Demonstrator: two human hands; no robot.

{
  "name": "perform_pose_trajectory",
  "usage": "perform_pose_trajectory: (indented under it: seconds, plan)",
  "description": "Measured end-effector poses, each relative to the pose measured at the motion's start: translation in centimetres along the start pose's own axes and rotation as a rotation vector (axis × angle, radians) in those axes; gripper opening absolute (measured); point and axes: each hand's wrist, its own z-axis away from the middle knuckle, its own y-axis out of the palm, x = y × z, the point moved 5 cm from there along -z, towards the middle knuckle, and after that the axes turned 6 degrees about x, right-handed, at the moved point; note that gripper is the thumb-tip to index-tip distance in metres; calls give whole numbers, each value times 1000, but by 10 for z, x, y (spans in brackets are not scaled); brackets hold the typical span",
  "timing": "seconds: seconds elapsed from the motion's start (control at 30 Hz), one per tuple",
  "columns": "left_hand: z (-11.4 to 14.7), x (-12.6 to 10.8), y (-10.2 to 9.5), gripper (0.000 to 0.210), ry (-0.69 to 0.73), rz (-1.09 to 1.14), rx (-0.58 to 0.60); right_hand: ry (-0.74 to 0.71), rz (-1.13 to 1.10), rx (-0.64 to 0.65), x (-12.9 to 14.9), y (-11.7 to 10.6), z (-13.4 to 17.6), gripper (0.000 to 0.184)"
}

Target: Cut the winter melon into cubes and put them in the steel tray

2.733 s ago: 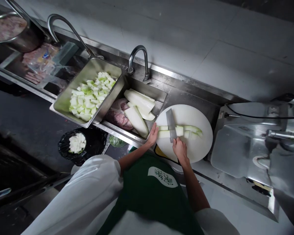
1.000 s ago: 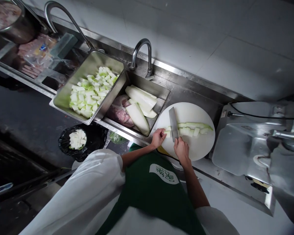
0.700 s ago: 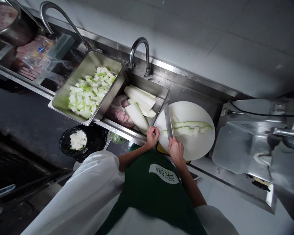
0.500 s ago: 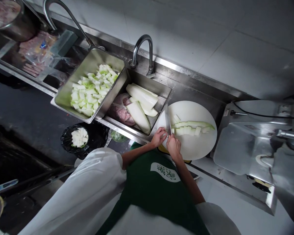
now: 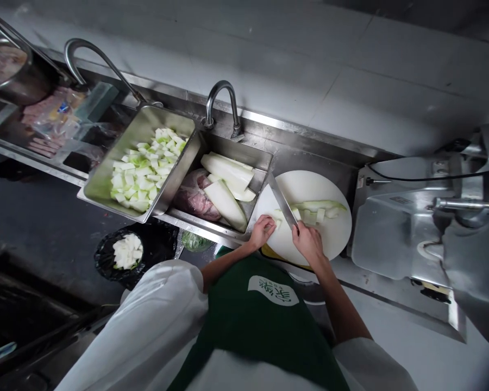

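My right hand (image 5: 307, 241) is closed round the handle of a kitchen knife (image 5: 282, 200), whose broad blade points up and left across a round white cutting board (image 5: 330, 239). At the board's left edge my left hand (image 5: 262, 232) has its fingers curled against a pale gourd piece (image 5: 277, 216); the exact grip is partly hidden. Right of the blade lie cut gourd pieces (image 5: 309, 217) and a long strip with a green edge (image 5: 324, 205).
A steel sink (image 5: 263, 163) left of the board holds peeled gourd lengths (image 5: 228, 172) and bagged meat (image 5: 198, 198). Further left is a steel pan (image 5: 106, 184) of gourd chunks (image 5: 142, 174). A black-lined bin (image 5: 106, 255) stands below; a steel machine (image 5: 383, 239) sits right.
My right hand and the knife have moved right, away from my left hand, and the blade now slants more. Cut pieces show between the blade and my left hand. The view has shifted slightly.
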Motion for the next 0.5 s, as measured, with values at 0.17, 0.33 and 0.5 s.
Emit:
perform_pose_trajectory:
  seconds: [0.17,0.33,0.5]
  plan:
    - [-5,-54,-23,34,65,-132,-86,24,40,-127,-20,3,31,23]
    - [-28,-115,29,34,363,-269,583,-28,90,-144,-29,12,37,19]
    - [-41,-131,60,40,573,-258,766,-75,95,-100,-33,17,45,23]
